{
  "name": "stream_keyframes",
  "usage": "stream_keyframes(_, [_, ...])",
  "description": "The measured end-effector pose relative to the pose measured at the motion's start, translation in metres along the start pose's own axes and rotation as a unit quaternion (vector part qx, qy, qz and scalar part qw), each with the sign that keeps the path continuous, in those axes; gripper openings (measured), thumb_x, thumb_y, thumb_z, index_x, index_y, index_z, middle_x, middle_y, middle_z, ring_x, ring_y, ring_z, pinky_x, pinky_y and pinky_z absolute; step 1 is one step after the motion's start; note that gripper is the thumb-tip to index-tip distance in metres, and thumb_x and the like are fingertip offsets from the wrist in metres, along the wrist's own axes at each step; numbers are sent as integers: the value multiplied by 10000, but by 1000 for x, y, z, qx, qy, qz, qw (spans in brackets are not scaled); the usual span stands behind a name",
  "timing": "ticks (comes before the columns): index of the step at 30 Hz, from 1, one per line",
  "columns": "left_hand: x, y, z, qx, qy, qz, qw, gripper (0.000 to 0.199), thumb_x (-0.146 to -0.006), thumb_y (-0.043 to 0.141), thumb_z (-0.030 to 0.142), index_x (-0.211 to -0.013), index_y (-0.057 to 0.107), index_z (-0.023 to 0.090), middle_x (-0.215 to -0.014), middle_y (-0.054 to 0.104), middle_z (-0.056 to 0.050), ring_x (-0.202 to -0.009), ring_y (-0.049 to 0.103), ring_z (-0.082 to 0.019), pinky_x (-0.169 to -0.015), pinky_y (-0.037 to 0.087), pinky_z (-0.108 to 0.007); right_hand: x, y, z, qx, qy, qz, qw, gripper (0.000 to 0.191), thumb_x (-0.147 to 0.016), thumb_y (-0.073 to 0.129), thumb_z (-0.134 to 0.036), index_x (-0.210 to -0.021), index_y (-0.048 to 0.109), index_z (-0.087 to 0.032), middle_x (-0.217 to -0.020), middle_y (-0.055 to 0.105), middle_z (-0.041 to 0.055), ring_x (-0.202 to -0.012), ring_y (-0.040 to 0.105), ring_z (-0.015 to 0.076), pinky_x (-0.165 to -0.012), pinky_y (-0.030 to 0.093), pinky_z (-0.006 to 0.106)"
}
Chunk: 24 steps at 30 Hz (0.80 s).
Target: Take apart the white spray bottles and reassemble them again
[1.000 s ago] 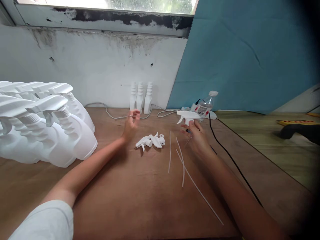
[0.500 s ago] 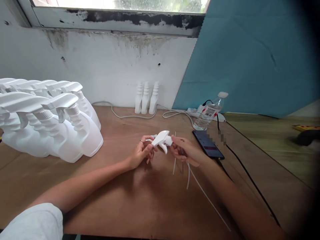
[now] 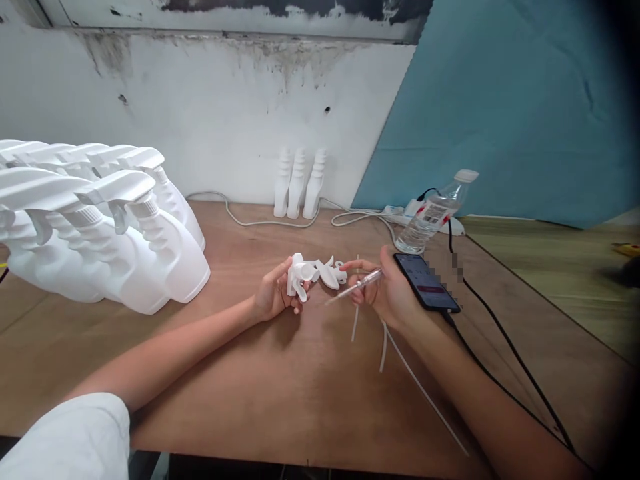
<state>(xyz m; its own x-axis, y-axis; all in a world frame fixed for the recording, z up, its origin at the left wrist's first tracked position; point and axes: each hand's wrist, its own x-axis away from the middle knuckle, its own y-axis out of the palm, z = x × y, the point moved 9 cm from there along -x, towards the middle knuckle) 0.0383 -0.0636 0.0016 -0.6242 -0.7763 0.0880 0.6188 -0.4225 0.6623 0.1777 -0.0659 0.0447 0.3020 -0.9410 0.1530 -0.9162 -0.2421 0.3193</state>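
Observation:
My left hand (image 3: pixel 270 295) is closed around a white trigger spray head (image 3: pixel 299 268), its round opening turned to the right. In my right hand (image 3: pixel 395 293) is a slim screwdriver (image 3: pixel 361 285) with a see-through handle, its thin shaft pointing left and down toward the spray head, apart from it. My right index finger stretches out toward loose white sprayer parts (image 3: pixel 329 273) that lie on the table between the hands. Thin white tubes (image 3: pixel 427 390) lie beneath and in front of my right hand.
White spray bottles (image 3: pixel 165 257) stand in a tight group at the left. Three white bottle-shaped pieces (image 3: pixel 297 187) lean on the wall. A water bottle (image 3: pixel 430 217), a power strip (image 3: pixel 454 227) and a phone (image 3: pixel 427 283) are at the right, with a black cable (image 3: pixel 505 340) running forward.
The spray head, earlier between both hands, is now in my left hand alone and turned. My right hand has drawn away rightward, and its screwdriver now shows clearly. The view has tilted down.

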Motion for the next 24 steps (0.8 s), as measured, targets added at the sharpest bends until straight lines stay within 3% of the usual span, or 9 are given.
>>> stream_keyframes(3, [0,-9,-1,-43,0,55,998,497,-756,567,652,-725,544,156,-593,516,1,-423,460,-101,-279,300,-181,3,3,-5,44,-53,1,998,683,-795,381,-782,-806,671,-164,-494,538,27,-425,509,147,-426,436,277])
stream_keyframes(6, [1,-19,5,-95,31,114,988,509,-764,564,646,-635,509,156,-477,464,23,-314,331,-62,-255,155,-171,12,12,-19,98,-162,7,982,421,-777,625,-600,-807,666,-182,-710,640,58,-606,612,186,-507,503,308])
stream_keyframes(9, [3,-23,12,-132,58,149,978,548,-772,533,667,-570,477,160,-403,418,35,-267,258,-44,-265,91,-177,23,26,-27,202,-234,8,951,210,-831,645,-406,-855,670,-199,-755,650,46,-646,620,176,-576,528,319])
stream_keyframes(12, [5,-22,19,-148,88,166,971,537,-759,552,665,-573,467,168,-402,418,45,-264,254,-42,-267,92,-180,33,36,-30,325,-282,25,902,115,-854,616,-314,-891,659,-215,-720,654,27,-636,625,163,-641,535,314])
stream_keyframes(15, [5,-19,22,-159,107,163,968,521,-746,577,661,-604,473,171,-441,452,39,-281,285,-42,-270,109,-176,42,46,-33,426,-344,33,836,100,-842,606,-240,-935,643,-232,-802,686,30,-693,649,169,-676,539,303])
stream_keyframes(20, [5,-22,19,-167,118,184,961,490,-750,599,642,-655,484,175,-483,471,37,-292,323,-45,-271,133,-171,53,68,-29,532,-425,-37,732,180,-854,530,-131,-976,618,-230,-910,691,49,-806,656,178,-728,524,309])
stream_keyframes(22, [5,-22,20,-178,122,186,959,483,-755,598,636,-657,482,178,-473,469,39,-284,322,-48,-269,135,-175,54,73,-24,566,-428,-61,702,196,-861,508,-124,-997,610,-223,-963,688,71,-855,655,195,-734,525,323])
stream_keyframes(24, [6,-20,20,-187,121,183,958,485,-756,593,636,-640,479,178,-445,456,44,-273,302,-48,-269,125,-180,54,75,-20,575,-424,-77,696,203,-873,488,-123,-1012,599,-219,-978,684,81,-865,655,197,-733,528,327])
